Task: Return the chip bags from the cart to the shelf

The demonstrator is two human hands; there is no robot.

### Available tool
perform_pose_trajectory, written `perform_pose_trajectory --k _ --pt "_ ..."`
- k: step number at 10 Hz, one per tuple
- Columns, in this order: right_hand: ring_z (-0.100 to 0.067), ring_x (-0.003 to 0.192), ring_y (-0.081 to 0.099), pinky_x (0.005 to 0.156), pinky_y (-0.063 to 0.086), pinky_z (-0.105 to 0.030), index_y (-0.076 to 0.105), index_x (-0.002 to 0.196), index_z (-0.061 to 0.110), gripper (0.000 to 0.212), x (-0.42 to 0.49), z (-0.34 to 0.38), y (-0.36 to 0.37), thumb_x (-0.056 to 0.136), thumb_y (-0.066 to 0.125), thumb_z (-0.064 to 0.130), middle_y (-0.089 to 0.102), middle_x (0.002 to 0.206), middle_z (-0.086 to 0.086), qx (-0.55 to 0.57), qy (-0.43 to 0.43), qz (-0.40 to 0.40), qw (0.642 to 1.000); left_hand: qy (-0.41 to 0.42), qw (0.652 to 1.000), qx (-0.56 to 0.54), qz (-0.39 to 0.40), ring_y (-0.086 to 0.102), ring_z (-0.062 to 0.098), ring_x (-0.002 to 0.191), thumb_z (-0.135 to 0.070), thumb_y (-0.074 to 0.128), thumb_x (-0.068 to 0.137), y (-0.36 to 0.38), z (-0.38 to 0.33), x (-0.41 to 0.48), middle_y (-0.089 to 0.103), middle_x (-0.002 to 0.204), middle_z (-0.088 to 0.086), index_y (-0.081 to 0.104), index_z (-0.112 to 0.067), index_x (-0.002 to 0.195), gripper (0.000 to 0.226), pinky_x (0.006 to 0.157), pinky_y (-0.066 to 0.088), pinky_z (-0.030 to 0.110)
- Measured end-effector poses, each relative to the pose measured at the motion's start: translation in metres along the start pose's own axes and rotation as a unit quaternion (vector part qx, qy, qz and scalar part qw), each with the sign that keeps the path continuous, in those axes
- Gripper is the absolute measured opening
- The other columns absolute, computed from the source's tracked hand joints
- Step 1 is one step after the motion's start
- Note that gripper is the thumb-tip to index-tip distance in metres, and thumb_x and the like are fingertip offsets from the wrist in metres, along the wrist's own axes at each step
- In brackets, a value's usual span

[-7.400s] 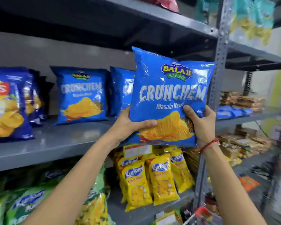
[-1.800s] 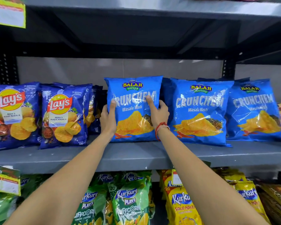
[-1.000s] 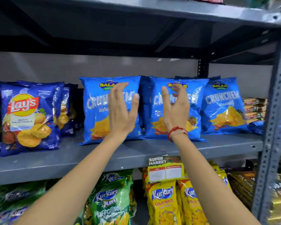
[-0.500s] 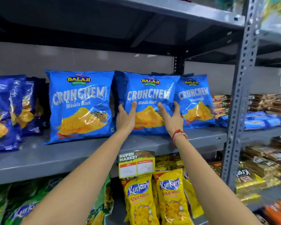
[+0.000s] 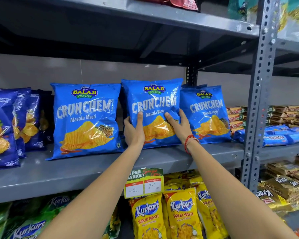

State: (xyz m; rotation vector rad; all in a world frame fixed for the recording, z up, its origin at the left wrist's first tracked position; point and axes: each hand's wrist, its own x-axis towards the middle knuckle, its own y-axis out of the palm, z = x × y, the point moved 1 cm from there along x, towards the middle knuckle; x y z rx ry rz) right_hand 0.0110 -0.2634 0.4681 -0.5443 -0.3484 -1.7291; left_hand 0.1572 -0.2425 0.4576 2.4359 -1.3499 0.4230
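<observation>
- yellow Kurkure snack packs (image 5: 181, 216) upright, lower tier
- green Kurkure packs (image 5: 29, 223) lower left
- paper price tag (image 5: 144, 183) hanging on edge, reads 40 and 20
- stacked biscuit packets, brown and blue (image 5: 283, 125), right bay
- grey perforated metal upright post (image 5: 259, 94)

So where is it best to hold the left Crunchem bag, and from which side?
Probably the two side edges of the left Crunchem bag, low down, coming from the front. It stands upright facing out on the shelf, its sides are free, and the puffed middle gives little to pinch.
</observation>
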Motion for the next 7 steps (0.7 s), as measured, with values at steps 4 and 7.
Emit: perform_pose_trajectory --k 4,7 --pt "-0.026 0.140 0.035 0.113 0.031 -0.041 0.029 0.146 0.016 0.079 -0.002 -0.015 -0.003 0.083 0.061 0.050 0.036 0.152 -0.007 -0.034 0.019 -0.020 0.999 0.043 0.995 0.086 -0.011 0.037 0.031 0.129 -0.052 0.049 0.089 -0.002 0.004 -0.003 0.033 0.146 0.012 0.029 -0.014 0.140 0.067 0.101 0.035 0.047" --pt "-0.011 0.095 0.057 0.078 0.045 -0.009 0.051 0.125 0.013 0.048 -0.031 0.042 -0.029 0.087 0.059 0.042 0.059 0.111 -0.004 0.013 -0.110 -0.186 0.976 0.277 0.950 0.144 -0.001 0.035 0.026 0.130 -0.031 0.051 0.093 -0.023 -0.020 -0.016 0.036 0.140 0.011 0.032 -0.012 0.139 0.054 0.107 0.034 0.044"
